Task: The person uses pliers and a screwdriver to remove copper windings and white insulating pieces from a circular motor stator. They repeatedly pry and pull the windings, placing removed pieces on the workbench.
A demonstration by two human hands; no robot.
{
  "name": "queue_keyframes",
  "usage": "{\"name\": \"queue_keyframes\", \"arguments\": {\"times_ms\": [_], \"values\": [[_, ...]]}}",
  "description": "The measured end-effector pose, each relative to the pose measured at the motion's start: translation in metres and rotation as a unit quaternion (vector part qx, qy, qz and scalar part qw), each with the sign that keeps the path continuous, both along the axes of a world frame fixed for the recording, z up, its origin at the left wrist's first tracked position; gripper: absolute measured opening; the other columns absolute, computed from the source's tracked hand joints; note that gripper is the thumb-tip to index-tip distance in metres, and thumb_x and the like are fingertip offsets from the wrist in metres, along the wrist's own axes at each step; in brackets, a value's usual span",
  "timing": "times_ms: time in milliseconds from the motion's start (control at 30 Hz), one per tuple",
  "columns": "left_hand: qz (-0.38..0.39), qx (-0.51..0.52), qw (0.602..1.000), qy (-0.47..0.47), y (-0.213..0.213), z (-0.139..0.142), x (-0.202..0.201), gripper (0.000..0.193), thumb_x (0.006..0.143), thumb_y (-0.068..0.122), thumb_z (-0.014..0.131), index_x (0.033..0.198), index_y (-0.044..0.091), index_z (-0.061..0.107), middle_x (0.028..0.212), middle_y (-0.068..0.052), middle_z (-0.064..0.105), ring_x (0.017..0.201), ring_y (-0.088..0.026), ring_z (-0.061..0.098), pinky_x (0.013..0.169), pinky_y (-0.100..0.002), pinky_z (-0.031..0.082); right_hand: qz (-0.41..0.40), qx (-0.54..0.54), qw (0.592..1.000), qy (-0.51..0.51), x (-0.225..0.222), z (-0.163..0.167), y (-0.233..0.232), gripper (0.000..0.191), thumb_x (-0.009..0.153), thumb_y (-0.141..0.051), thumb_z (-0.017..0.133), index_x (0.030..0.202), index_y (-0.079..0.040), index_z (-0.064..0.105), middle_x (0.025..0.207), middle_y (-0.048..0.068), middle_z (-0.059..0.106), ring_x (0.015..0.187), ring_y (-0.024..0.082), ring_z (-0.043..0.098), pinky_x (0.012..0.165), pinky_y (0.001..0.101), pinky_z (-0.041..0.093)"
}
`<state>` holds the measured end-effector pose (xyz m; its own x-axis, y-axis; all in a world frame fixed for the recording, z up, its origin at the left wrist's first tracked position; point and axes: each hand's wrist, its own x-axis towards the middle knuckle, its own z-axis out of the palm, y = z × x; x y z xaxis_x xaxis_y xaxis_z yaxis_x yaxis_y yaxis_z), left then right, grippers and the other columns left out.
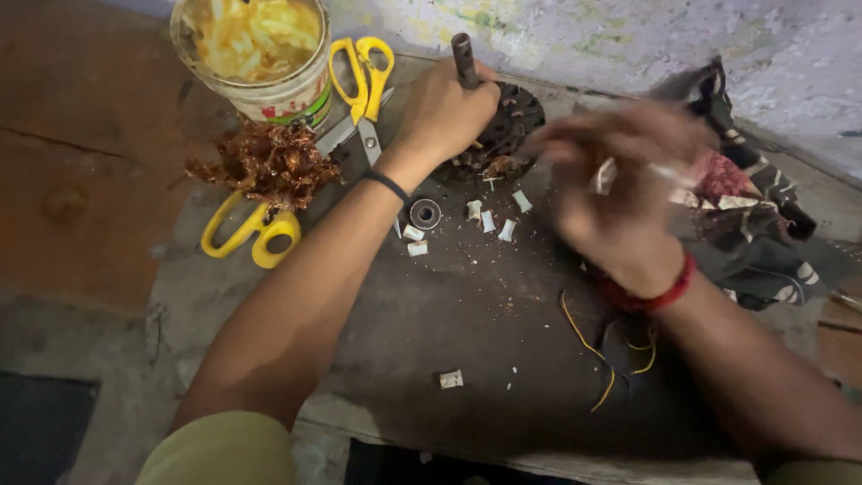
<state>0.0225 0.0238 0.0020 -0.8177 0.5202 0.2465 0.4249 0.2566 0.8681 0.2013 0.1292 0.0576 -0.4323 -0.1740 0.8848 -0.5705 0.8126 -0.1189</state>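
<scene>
Motor stator [503, 126], a dark round core with a shaft [464, 58] sticking up, sat at the far middle of the dark work board [467, 305], near the wall. The board was the biggest thing, dusty, littered with scraps. A striped cloth heap [754, 216] lay at the right edge of it.

White plastic bucket [269, 85] stood at the far left, open top, holding yellowish liquid with pale strips or tubes in it; exact contents unclear. In front of it sat a pile of tangled copper wire [269, 162]. One pair of yellow-handled scissors [364, 81] lay just beside the bucket, a second yellow-handled pair [251, 233] lay partly under the wire pile.

Left hand [440, 112] was closed around the base of the shaft on top of the stator, fingers wrapped, black band on the wrist. Right hand [620, 193] was motion-blurred above the board to the right of the stator, red band on the wrist; a small white piece showed by its fingers, but whether it was gripped couldn't be told.

Loose yellow wire [588, 346] curled on the board under the right forearm. A small metal bearing ring [425, 214] lay in front of the stator. White insulation bits [489, 220] were scattered near it, one more white bit [451, 379] lay alone closer in.
</scene>
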Motion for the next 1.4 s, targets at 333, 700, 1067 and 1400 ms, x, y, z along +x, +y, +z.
{"name": "queue_keyframes", "arguments": {"times_ms": [333,700,1067,1400], "values": [[-0.02,0.024,1.0,-0.003,0.004,-0.005,-0.005,0.029,0.079,0.026,0.063,0.096,0.009,0.079,0.089,-0.015,0.079,0.088,-0.03,0.077,0.081,-0.038,0.058,0.008,-0.113,0.97,-0.217,0.012,0.004,-0.007,0.049,0.091,0.019,0.053,0.134,-0.004,0.044,0.097,0.016,0.068,0.088,0.021,0.07,0.072,0.0277,0.057],[0.001,-0.02,0.999,-0.027,0.001,0.002,0.001,0.028,0.079,0.027,0.065,0.097,0.013,0.079,0.087,-0.014,0.078,0.086,-0.031,0.076,0.079,-0.039,0.057,-0.022,-0.01,0.992,-0.127,0.011,0.005,-0.006,0.043,0.098,0.02,0.056,0.132,-0.005,0.045,0.099,0.025,0.069,0.086,0.031,0.073,0.068,0.0352,0.059],[-0.012,0.034,0.999,0.028,0.003,-0.003,-0.002,0.028,0.079,0.023,0.063,0.098,0.009,0.079,0.092,-0.014,0.079,0.09,-0.028,0.077,0.082,-0.037,0.059,0.0,-0.012,0.992,-0.128,-0.004,-0.003,0.0,0.04,0.097,0.02,0.058,0.128,0.003,0.039,0.092,0.019,0.071,0.077,0.024,0.075,0.055,0.0255,0.058],[-0.025,0.04,0.999,0.019,0.003,-0.007,-0.004,0.028,0.079,0.024,0.065,0.096,0.007,0.079,0.09,-0.015,0.079,0.089,-0.031,0.076,0.082,-0.039,0.057,0.085,-0.093,0.991,-0.051,0.0,-0.001,-0.004,0.039,0.097,0.023,0.049,0.121,-0.006,0.04,0.084,0.013,0.057,0.085,0.031,0.078,0.061,0.0317,0.06]]}}
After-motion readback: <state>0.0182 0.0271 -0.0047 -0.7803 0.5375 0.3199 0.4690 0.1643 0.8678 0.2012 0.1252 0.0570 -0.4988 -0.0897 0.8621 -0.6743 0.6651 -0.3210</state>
